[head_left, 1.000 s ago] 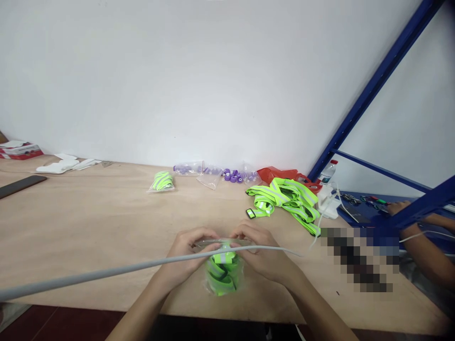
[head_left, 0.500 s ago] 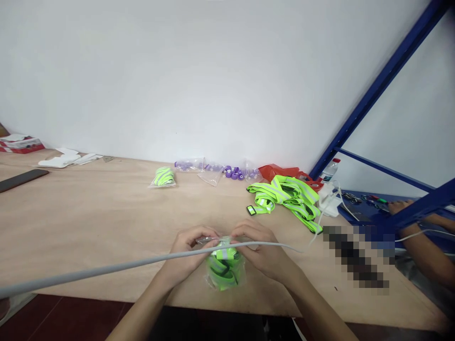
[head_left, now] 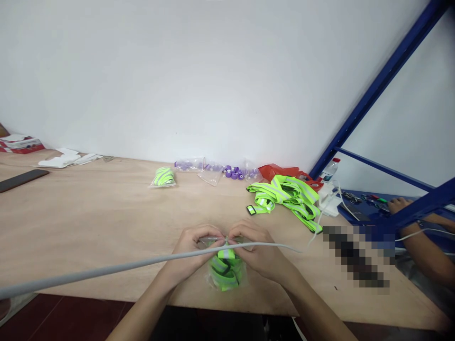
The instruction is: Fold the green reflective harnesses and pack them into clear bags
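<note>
A white wall is rising beyond the hands, and a wood-toned surface is extending beneath them and to both sides. A blue metal frame is slanting up well to the right of the hands; near its foot a co-worker's arm is showing. A grey cord is passing across the view in front of both hands.

A heap of neon-green straps is lying ahead and to the right of the hands. The left hand and right hand are working close together, thumbs nearly meeting, each pinching the upper edge of a clear bag between thumb and fingers. The bag is hanging between and just below the hands, on the near side, holding a folded green strap. Whether its mouth is sealed cannot be determined.

Red plastic is resting behind the heap. White sheets and a dark slab are lying well to the left of the hands, a red-and-white box farther out. A second bagged green strap is sitting ahead and left. Purple rolls are clustering straight ahead by the wall.
</note>
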Action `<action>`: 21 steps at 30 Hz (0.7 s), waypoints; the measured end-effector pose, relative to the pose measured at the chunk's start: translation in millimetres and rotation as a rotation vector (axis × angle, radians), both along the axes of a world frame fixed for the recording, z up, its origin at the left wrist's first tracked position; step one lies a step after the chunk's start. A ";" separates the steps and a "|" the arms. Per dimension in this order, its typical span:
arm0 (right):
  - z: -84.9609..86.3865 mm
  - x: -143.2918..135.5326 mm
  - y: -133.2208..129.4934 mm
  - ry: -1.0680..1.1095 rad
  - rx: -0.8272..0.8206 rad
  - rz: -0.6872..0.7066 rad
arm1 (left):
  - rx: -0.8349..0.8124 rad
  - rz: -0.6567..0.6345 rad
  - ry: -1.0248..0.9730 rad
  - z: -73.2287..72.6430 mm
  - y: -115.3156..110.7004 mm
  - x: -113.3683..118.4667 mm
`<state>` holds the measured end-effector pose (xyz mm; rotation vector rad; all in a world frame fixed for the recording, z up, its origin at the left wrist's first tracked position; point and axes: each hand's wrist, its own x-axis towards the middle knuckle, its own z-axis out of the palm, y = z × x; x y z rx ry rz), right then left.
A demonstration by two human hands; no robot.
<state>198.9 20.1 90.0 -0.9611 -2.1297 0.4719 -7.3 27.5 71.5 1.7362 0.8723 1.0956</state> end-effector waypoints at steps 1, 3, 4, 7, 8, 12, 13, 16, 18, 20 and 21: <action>-0.4 -0.1 0.3 0.003 -0.003 0.000 | 0.001 -0.006 0.001 0.3 0.1 0.2; -0.9 -0.5 0.9 0.012 -0.003 0.003 | 0.010 -0.009 0.002 1.0 0.1 0.5; -1.1 -0.8 1.1 0.015 -0.004 0.004 | 0.014 -0.010 0.000 1.4 0.1 0.6; -1.0 -0.9 1.5 0.014 -0.011 0.005 | 0.007 -0.009 -0.002 2.0 0.3 0.3; -0.8 -0.6 1.5 0.013 -0.019 0.001 | -0.004 -0.009 -0.001 2.0 0.4 0.2; 0.1 1.8 1.5 0.021 -0.087 -0.011 | -0.116 -0.010 0.007 1.9 1.5 -0.7; 0.3 2.4 1.7 0.023 -0.105 -0.011 | -0.146 -0.010 0.006 1.9 1.9 -0.7; 0.6 3.6 2.3 0.028 -0.131 -0.006 | -0.161 -0.014 -0.003 2.0 2.8 -0.3; 0.9 3.8 2.6 0.026 -0.131 -0.004 | -0.137 -0.015 -0.011 2.2 3.2 0.5; 1.2 3.5 2.5 0.021 -0.126 -0.007 | -0.120 -0.017 -0.016 2.2 3.5 1.3; 1.3 3.3 2.4 0.019 -0.124 -0.009 | -0.115 -0.018 -0.015 2.0 3.5 1.7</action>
